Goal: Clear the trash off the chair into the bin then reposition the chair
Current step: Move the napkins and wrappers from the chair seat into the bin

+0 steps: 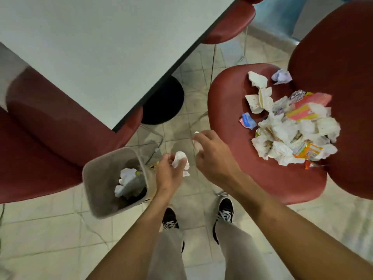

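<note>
A red chair [238,110] on the right carries a heap of trash [290,126]: crumpled white napkins, orange and pink wrappers, a small blue packet. A grey bin [94,178] stands on the floor at lower left with white paper inside. My left hand [168,172] holds a crumpled white napkin [180,160] just right of the bin's rim. My right hand [214,156] hovers between bin and chair, its fingers curled round a small white paper scrap [196,141].
A pale table [96,47] fills the upper left, on a black round base [163,100]. Another red chair [50,138] stands at the left beside the bin, and a third [230,21] is tucked under the table's far end. My feet stand on the tiled floor [50,229].
</note>
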Tool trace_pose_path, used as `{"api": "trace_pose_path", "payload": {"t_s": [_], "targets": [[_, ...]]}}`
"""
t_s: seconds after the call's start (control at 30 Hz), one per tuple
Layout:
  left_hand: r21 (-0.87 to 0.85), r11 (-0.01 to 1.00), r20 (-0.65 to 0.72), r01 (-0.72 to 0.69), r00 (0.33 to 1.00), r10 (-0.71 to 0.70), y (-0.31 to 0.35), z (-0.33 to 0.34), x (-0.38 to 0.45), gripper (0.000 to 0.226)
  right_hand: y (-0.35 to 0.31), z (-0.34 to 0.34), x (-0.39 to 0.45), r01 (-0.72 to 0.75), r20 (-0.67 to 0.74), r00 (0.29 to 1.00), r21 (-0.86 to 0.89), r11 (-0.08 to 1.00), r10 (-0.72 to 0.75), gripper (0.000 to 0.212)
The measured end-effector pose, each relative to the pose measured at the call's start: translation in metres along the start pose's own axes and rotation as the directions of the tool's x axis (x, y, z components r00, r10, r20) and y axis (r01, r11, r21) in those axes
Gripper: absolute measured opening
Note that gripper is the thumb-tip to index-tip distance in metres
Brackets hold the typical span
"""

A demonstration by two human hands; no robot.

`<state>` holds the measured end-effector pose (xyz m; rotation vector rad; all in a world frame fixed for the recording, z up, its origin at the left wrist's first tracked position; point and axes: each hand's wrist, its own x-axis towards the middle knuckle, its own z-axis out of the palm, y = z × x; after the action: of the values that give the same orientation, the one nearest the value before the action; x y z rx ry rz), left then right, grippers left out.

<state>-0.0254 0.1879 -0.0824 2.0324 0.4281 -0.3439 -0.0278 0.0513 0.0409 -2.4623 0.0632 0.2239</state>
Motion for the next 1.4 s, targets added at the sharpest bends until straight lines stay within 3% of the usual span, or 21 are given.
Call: {"api": "trace_pose_path", "payload": {"t_s": [0.47, 0.67, 0.83, 1.03, 1.4], "targets": [[0.071, 0.981, -0.240, 0.183, 0.957, -0.161, -0.030, -0.188, -0.037, 0.028, -0.127, 0.065, -0.019, -0.126, 0.174, 0.980, 0.163, 0.979, 0.097, 0.040], [0.076, 0.974, -0.230, 0.213, 0.954, -0.191, -0.045, -0.219, -0.034, 0.022, -0.157, 0.097, -0.014, -0.165, 0.202, 0.972, 0.235, 0.958, 0.118, 0.037], [0.131, 0.953, -0.239, 0.273, 0.942, -0.237, -0.043, -0.230, -0.026, 0.029, -0.174, 0.106, -0.005, -0.175, 0.289, 0.952, 0.234, 0.956, 0.104, 0.052], [0.228, 0.943, -0.216, 0.243, 0.957, -0.194, -0.036, -0.224, -0.015, 0.042, -0.147, 0.088, 0.007, -0.236, 0.271, 0.946, 0.204, 0.950, 0.177, 0.053], [0.316, 0.948, 0.104, 0.021, 0.993, -0.057, 0.027, -0.100, 0.003, 0.033, 0.000, -0.014, -0.010, -0.419, 0.114, 0.907, 0.136, 0.898, 0.406, 0.054]]}}
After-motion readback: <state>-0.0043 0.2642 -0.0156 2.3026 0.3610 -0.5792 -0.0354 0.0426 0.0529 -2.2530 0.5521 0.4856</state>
